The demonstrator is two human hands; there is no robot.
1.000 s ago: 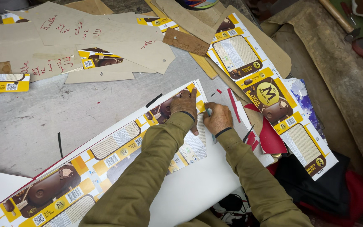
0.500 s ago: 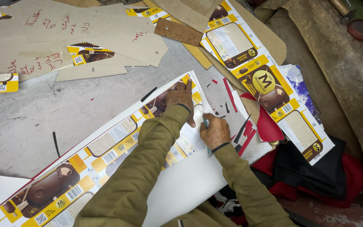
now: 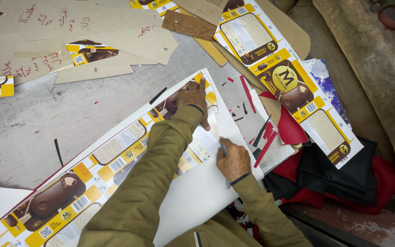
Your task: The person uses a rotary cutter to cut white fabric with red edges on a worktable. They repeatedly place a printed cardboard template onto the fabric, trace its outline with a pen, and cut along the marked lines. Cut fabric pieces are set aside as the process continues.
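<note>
Left hand (image 3: pixel 193 98) presses flat on the printed card strip (image 3: pixel 115 155) lying across the white sheet (image 3: pixel 197 192). Right hand (image 3: pixel 234 160) grips a pen (image 3: pixel 223 151), tracing the strip's edge. Continuing requires a steady template.

Bare grey metal tabletop (image 3: pixel 46 123) lies open toward nine o'clock of the left hand (image 3: pixel 192 97), while loose red paper strips (image 3: pixel 266 137) crowd three o'clock and overlapping brown cardboard sheets (image 3: pixel 115 43) block eleven o'clock.

The right hand (image 3: pixel 233 160) hides most of its thin blue-grey tool (image 3: pixel 223 150).
</note>
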